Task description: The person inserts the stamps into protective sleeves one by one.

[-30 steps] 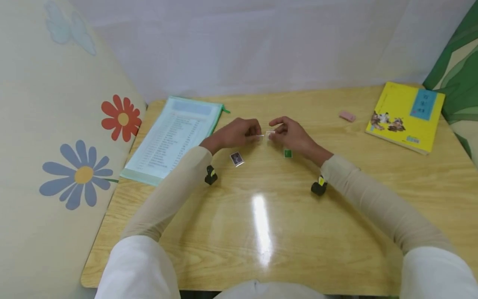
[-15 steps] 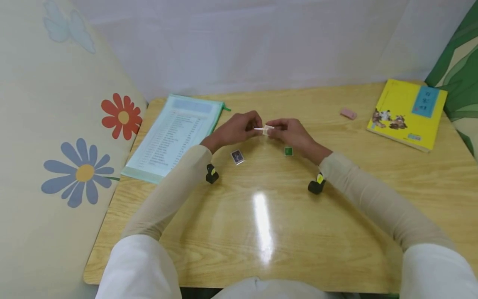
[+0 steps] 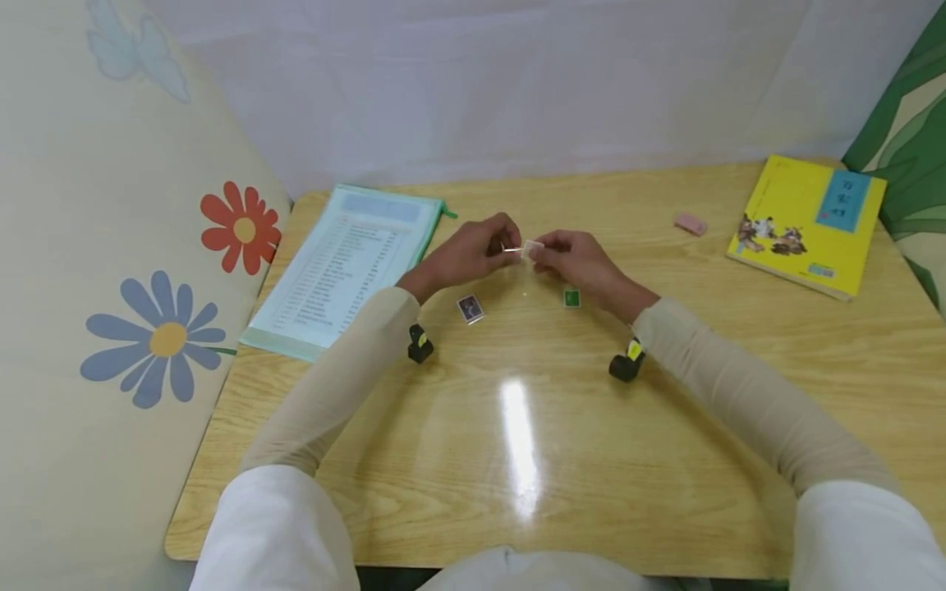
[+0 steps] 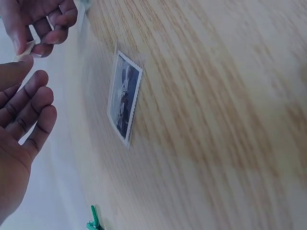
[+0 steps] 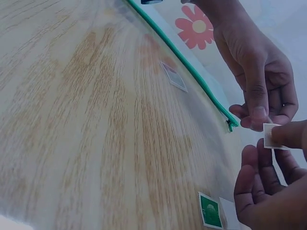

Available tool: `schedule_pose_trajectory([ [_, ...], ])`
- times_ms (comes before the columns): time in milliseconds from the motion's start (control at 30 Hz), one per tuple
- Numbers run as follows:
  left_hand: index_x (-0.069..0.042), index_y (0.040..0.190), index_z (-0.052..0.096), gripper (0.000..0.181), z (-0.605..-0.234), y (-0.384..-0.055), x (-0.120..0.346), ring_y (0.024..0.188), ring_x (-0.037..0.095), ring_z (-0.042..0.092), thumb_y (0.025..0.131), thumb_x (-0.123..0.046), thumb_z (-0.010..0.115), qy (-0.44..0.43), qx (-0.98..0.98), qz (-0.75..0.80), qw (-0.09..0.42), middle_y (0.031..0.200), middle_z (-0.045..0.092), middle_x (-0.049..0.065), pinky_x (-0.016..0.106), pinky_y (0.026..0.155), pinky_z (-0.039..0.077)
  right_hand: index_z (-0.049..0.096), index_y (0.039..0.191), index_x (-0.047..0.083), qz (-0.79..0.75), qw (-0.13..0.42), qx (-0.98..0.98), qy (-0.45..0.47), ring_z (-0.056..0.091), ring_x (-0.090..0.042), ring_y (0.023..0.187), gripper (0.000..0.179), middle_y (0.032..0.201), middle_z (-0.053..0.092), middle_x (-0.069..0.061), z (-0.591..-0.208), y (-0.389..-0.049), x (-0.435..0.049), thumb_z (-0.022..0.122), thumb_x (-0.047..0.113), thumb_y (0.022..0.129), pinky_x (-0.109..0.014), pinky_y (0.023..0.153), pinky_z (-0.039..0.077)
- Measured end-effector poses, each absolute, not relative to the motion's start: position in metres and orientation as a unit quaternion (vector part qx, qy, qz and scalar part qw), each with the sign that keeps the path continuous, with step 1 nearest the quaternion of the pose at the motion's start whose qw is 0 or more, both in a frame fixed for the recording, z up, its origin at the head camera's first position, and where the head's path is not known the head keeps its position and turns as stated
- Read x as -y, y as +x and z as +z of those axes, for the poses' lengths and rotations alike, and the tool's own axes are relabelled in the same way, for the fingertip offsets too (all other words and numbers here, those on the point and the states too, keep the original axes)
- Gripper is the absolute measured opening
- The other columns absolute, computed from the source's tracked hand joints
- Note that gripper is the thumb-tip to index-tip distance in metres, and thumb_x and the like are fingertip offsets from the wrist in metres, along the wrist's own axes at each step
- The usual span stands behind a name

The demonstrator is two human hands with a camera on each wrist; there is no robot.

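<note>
Pink block [image 3: 691, 224] near the yellow book [image 3: 807, 222]

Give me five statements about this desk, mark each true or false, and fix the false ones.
1. The right hand pinches a small pale square. True.
2. The green stamp lies closer to the left hand than to the right hand. False: the green stamp is nearer the right hand than the left hand.
3. The pink block lies between the right hand and the yellow book. True.
4. The yellow book lies open. False: the yellow book is closed, with its illustrated cover up.
5. The dark-pictured stamp lies on the tabletop, apart from both hands. True.
</note>
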State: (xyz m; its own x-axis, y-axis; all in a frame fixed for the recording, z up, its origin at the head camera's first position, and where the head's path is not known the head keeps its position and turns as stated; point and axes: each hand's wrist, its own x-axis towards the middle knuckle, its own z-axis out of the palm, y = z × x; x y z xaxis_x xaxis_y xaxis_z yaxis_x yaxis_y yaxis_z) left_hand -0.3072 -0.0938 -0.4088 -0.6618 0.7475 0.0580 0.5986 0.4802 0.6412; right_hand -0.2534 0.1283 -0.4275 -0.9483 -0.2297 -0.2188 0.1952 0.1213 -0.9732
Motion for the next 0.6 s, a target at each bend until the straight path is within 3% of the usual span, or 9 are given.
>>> schedule_pose_trajectory([
  [233,-0.013,0.125,0.05,0.032,-0.4074,-0.3056,0.0934,0.077,0.017,0.06,0.1,-0.027,0.065,0.393,-0.845,0.337,0.133,0.099,0.062,0.001,0.034,0.069,0.05,0.061,0.117,0.003,-0.658,0.12,-0.741,-0.06,0.063,-0.029,0.099,0.027,0.111,0.066,-0.014,-0.4274,-0.2505,-0.1272,0.066,0.024,0.1,-0.048,0.094,0.051],
  [433,-0.016,0.113,0.058,0.017,-0.4079,-0.3059,0.0934,0.077,0.018,0.058,0.102,-0.028,0.063,0.39,-0.847,0.331,0.143,0.095,0.065,0.005,0.034,0.066,0.049,0.062,0.115,0.006,-0.63,0.093,-0.765,-0.095,0.06,-0.027,0.092,0.026,0.108,0.065,-0.017,-0.4273,-0.2494,-0.127,0.066,0.027,0.1,-0.05,0.087,0.051],
  [600,-0.015,0.109,0.061,0.015,-0.4082,-0.3063,0.0935,0.075,0.022,0.059,0.102,-0.028,0.063,0.39,-0.844,0.334,0.152,0.095,0.067,0.012,0.035,0.064,0.047,0.063,0.114,0.006,-0.618,0.082,-0.776,-0.098,0.06,-0.026,0.089,0.027,0.105,0.066,-0.015,-0.4283,-0.2508,-0.1272,0.066,0.028,0.1,-0.05,0.084,0.051],
])
